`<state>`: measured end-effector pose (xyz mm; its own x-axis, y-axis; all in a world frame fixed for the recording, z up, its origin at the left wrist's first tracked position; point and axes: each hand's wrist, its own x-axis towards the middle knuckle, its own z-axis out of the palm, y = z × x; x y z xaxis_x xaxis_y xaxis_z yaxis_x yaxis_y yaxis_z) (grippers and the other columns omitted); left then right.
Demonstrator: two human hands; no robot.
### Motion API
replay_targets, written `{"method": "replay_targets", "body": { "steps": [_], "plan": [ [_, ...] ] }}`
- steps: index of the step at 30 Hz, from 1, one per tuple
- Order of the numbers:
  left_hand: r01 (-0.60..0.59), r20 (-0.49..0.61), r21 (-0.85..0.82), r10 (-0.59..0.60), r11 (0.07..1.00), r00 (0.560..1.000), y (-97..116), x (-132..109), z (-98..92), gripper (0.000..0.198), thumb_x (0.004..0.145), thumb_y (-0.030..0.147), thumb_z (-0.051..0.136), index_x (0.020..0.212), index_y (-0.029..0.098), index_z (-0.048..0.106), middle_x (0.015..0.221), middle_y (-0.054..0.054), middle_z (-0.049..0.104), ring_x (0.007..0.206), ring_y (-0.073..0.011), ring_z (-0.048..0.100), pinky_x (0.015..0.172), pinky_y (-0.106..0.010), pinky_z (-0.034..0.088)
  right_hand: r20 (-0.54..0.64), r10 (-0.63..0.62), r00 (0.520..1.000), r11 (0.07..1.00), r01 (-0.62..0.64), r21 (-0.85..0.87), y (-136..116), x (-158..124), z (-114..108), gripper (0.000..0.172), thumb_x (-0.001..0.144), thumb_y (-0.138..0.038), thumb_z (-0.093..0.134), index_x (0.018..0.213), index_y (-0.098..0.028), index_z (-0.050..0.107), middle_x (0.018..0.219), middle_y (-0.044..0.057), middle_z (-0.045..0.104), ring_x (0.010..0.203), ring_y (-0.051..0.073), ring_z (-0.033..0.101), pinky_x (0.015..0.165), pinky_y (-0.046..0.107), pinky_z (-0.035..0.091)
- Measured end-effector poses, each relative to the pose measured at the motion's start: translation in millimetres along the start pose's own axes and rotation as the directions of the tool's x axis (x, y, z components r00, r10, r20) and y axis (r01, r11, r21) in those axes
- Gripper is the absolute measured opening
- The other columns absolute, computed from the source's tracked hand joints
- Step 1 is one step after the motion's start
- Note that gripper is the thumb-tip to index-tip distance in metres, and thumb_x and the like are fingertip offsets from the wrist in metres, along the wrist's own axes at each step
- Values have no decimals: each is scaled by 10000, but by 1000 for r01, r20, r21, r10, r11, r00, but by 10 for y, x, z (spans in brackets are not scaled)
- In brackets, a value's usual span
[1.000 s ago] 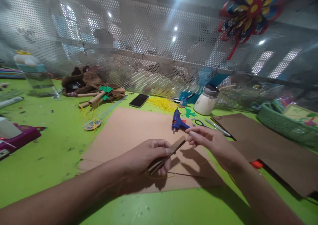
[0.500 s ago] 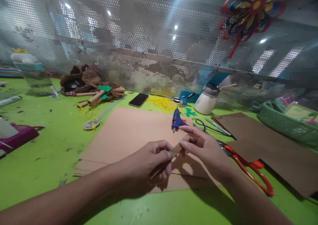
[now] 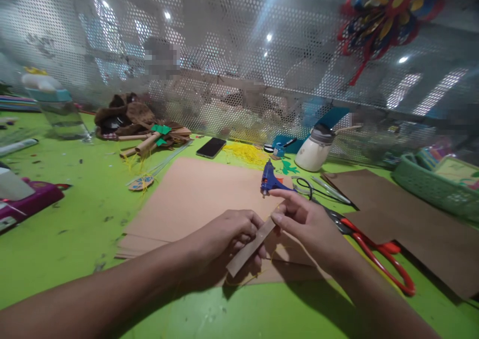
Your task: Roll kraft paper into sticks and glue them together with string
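Note:
Between my hands, over the stacked sheets of tan paper [image 3: 194,194], is a narrow brown paper strip [image 3: 245,254], slanting down to the left with its flat face up. My right hand [image 3: 305,224] pinches its upper end between thumb and fingers, the index finger stretched out. Curled fingers of my left hand [image 3: 235,231] lie behind and beneath the strip, supporting it. A thin yellow thread [image 3: 245,280] loops below the strip's lower end. Just beyond my right hand lies a blue glue gun [image 3: 269,176]. Red-handled scissors [image 3: 377,251] rest to the right of that hand.
Dark brown sheets [image 3: 426,229] and a green basket [image 3: 430,184] occupy the right side. Toward the back are a phone [image 3: 211,148], yellow shredded strands [image 3: 247,153], a white bottle [image 3: 312,152] and rolled paper tubes [image 3: 149,144]. A purple tape dispenser [image 3: 33,199] stands left.
The strip has turned so that its broad face shows along its length. My left thumb has come off its top. My right hand keeps its pinch at the upper end.

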<state>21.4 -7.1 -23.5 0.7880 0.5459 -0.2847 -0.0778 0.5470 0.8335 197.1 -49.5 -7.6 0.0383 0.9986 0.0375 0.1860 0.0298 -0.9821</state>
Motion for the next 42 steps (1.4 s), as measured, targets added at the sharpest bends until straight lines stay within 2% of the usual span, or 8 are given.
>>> {"method": "replay_targets", "body": {
  "steps": [5, 11, 16, 20, 28, 34, 38, 42],
  "plan": [
    [-2, -42, 53, 4, 999, 999, 34, -5, 19, 133, 753, 278, 546, 768, 147, 564, 651, -37, 578, 565, -140, 546, 545, -252, 383, 16, -23, 1000, 998, 24, -60, 26, 1, 6, 404, 792, -240, 596, 1179, -161, 511, 714, -24, 554, 646, 134, 540, 632, 287, 435],
    [-62, -70, 200, 77, 978, 995, -11, 22, -18, 236, 726, 360, 685, 751, 155, 570, 663, 13, 538, 589, -106, 492, 578, -236, 344, 53, -88, 995, 983, 96, -155, 36, -5, 20, 361, 797, -214, 590, 1156, -182, 561, 772, 1, 575, 690, 140, 537, 642, 285, 428],
    [-44, -99, 264, 72, 963, 992, -42, 45, -65, 227, 736, 376, 668, 759, 167, 581, 662, 16, 540, 586, -112, 471, 568, -243, 325, 15, 8, 1000, 999, -7, -33, 46, 24, -79, 296, 827, -285, 589, 1098, -166, 605, 777, 19, 619, 730, 146, 561, 693, 294, 443],
    [-34, -112, 265, 66, 964, 991, -29, 46, -74, 217, 741, 364, 663, 762, 165, 580, 656, 24, 514, 584, -104, 441, 556, -230, 306, -36, 25, 999, 997, -22, 73, 78, 50, -119, 307, 818, -343, 616, 1059, -153, 614, 830, 42, 649, 775, 159, 578, 762, 323, 454],
    [-67, -124, 402, 127, 913, 984, 31, 25, -1, 209, 751, 351, 640, 716, 156, 571, 624, 19, 507, 566, -106, 420, 535, -219, 291, -72, -18, 997, 998, 22, 52, 58, 23, 23, 322, 708, -277, 713, 995, -150, 640, 690, -20, 559, 645, 123, 529, 619, 262, 427],
    [-42, -136, 366, 98, 930, 986, 30, 30, -7, 211, 749, 362, 635, 723, 172, 545, 581, 48, 460, 517, -90, 381, 506, -212, 255, -46, 30, 999, 992, -24, 124, 159, 71, -64, 321, 741, -300, 705, 1020, -152, 645, 712, -6, 599, 660, 123, 570, 647, 270, 455],
    [-45, -151, 376, 109, 925, 982, 54, 72, -54, 219, 722, 350, 657, 715, 155, 556, 571, 42, 459, 501, -83, 369, 489, -210, 242, -79, 87, 993, 977, -70, 203, 151, 76, -60, 342, 781, -385, 672, 1038, -165, 620, 850, 41, 653, 715, 140, 618, 715, 308, 499],
    [-167, -227, 214, 215, 962, 950, 119, 102, -53, 191, 744, 314, 639, 757, 153, 537, 599, 29, 493, 512, -86, 429, 500, -204, 304, -70, 108, 992, 977, -93, 189, 107, 29, 76, 424, 790, -436, 649, 1113, -177, 554, 870, 57, 644, 717, 167, 625, 675, 339, 524]
  ]
}}
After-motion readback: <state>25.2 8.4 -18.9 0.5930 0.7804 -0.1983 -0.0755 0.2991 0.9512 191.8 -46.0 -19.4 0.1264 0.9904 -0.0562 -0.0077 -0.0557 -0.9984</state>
